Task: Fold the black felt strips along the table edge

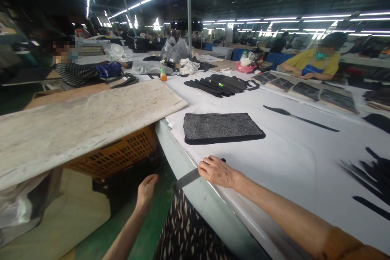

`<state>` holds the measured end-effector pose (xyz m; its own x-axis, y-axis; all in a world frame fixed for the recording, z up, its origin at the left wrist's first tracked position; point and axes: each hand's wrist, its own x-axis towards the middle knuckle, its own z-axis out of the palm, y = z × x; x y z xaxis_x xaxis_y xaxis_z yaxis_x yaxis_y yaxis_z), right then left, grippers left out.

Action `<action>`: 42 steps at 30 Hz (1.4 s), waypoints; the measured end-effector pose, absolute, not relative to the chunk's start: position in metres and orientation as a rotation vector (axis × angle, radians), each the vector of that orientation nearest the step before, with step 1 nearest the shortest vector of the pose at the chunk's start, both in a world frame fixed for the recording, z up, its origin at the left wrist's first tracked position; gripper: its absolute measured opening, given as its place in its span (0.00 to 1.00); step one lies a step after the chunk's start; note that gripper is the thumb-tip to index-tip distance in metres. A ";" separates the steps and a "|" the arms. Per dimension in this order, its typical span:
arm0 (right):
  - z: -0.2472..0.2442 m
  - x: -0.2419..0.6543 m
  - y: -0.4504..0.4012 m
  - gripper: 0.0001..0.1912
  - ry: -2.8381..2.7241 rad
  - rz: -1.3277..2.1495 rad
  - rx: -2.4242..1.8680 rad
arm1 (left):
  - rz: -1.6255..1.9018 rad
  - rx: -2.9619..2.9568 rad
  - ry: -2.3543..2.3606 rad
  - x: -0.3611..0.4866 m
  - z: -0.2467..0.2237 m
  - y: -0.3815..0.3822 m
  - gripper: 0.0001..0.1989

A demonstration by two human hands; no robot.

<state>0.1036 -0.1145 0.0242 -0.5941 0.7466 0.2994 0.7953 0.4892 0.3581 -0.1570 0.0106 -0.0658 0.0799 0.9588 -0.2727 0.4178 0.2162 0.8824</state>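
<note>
Strip (188,179) across the surface's (283,162) edge, in the right hand (215,171).
From this grip, clamped on it, its long axis slants towards the left hand (146,189), apart from it; whether that one is closed, I cannot tell. The cloth (222,126) lies beyond the right hand.

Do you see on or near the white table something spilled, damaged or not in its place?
Nothing looks spilled. The pale board beside the white table looks odd: dark marks make its surface seem worn or stained. The dark strip in the right hand overhangs the table edge.
</note>
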 end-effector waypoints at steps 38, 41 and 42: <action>0.024 0.136 -0.136 0.13 -2.623 -0.708 -1.419 | 0.237 1.589 0.927 -0.115 -0.002 -0.015 0.18; 0.023 0.146 -0.145 0.13 -2.600 -0.679 -1.503 | 0.233 1.593 0.947 -0.119 0.001 -0.017 0.18; 0.024 0.149 -0.148 0.13 -2.591 -0.645 -1.538 | 0.230 1.592 0.955 -0.121 0.001 -0.018 0.18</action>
